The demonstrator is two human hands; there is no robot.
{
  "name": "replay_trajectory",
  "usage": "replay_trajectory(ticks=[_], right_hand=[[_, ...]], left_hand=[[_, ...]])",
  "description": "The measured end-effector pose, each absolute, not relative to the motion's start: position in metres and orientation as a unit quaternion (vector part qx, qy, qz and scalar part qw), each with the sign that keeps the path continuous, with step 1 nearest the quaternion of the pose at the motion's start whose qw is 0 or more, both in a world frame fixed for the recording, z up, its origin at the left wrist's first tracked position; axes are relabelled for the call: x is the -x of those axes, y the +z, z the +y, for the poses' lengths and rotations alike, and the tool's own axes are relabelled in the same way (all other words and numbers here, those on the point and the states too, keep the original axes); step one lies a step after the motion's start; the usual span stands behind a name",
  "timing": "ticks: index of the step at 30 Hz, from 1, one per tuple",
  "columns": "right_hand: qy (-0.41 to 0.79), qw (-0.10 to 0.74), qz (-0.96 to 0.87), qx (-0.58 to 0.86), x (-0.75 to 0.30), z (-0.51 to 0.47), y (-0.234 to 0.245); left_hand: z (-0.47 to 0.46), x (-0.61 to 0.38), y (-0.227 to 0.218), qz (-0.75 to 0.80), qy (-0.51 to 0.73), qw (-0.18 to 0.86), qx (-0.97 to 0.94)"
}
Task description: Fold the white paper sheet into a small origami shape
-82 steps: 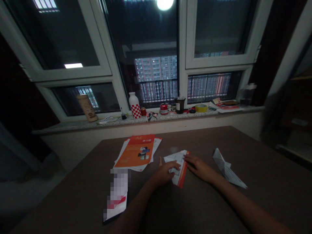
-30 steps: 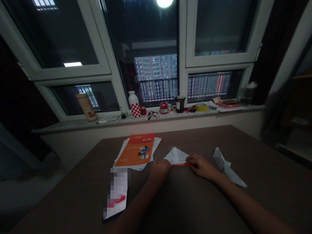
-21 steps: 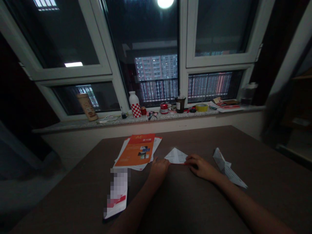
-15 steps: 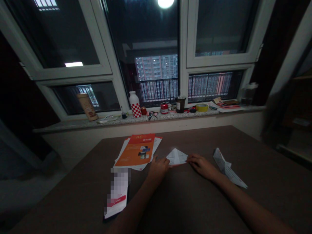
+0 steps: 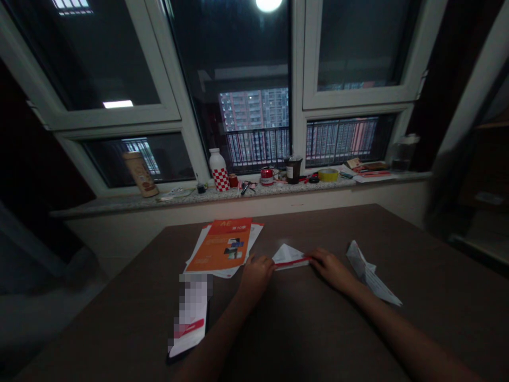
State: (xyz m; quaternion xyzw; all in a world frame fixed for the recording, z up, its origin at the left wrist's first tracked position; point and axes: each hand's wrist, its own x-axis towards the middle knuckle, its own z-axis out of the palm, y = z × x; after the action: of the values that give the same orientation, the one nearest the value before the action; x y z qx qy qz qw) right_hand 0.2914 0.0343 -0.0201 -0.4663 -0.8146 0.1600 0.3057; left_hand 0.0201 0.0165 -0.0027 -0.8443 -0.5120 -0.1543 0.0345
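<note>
A white folded sheet of paper [image 5: 287, 253] lies on the table between my hands, peaked at the far side, with a red-edged strip turned up along its near side. My left hand [image 5: 257, 273] grips the left end of that strip, fingers closed. At the right end, my right hand [image 5: 326, 267] pinches the paper between thumb and fingers. To the right of my right hand lies a folded paper shape [image 5: 368, 276], printed and pointed at its ends.
An orange booklet [image 5: 222, 246] rests on white sheets left of my hands. Nearer me is a phone [image 5: 191, 318], its screen partly pixelated. Along the windowsill [image 5: 178, 200] stand a checkered bottle [image 5: 219, 172], a tan tumbler [image 5: 140, 174], a dark cup [image 5: 293, 171] and yellow tape [image 5: 328, 175].
The near edge of the paper has been folded up by both hands, so a red band now shows across it. The other things lie as before.
</note>
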Motion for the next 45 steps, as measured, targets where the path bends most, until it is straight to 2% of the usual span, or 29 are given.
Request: replay_trajectory(ticks=[17, 27, 33, 45], right_hand=[[0.128, 0.288, -0.813, 0.49, -0.29, 0.041, -0.027], [0.13, 0.275, -0.809, 0.503, -0.289, 0.043, -0.026], [0.132, 0.295, -0.807, 0.494, -0.281, 0.044, -0.027], [0.087, 0.268, -0.827, 0.486, -0.278, 0.035, -0.023]], left_hand=[[0.021, -0.022, 0.002, -0.582, -0.186, -0.03, 0.791], [0.02, -0.023, 0.003, -0.593, -0.141, 0.006, 0.793], [0.028, -0.022, -0.008, -0.593, -0.161, -0.012, 0.789], [0.022, -0.02, -0.004, -0.548, -0.18, -0.005, 0.817]])
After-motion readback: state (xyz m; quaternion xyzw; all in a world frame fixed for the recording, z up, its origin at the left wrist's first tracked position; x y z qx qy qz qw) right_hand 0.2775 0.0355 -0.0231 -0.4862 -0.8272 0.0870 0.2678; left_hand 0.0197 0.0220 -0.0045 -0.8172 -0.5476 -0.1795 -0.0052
